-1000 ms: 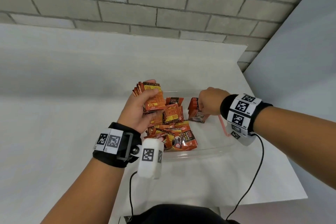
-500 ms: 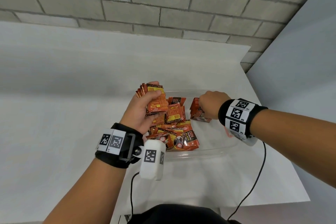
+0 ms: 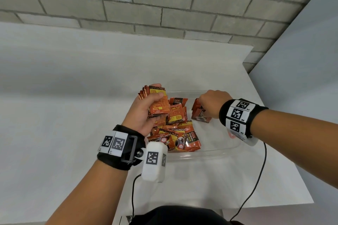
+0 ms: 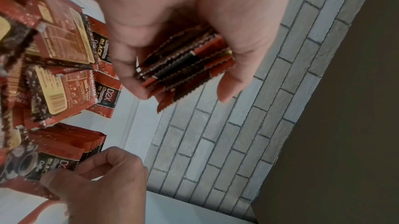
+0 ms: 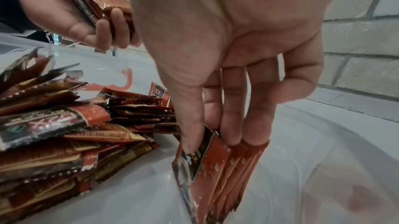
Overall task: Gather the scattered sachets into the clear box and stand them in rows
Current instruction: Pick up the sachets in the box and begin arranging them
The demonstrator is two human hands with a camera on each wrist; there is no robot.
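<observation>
Meanwhile left hand grips sachets; right hand pinches upright row beside loose pile.

Red-and-black sachets lie heaped in the clear box's left half; a small row stands upright near its far right side.

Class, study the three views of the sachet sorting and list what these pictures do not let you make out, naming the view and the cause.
- Head view: the right hand hides its own fingers and most of the standing sachets.
- Left wrist view: how many sachets are in the held stack; the left hand covers most of it.
- Right wrist view: the foot of the standing sachets, cut off by the bottom edge.
- Head view: the clear box; its left wall is hidden by the left wrist.
</observation>
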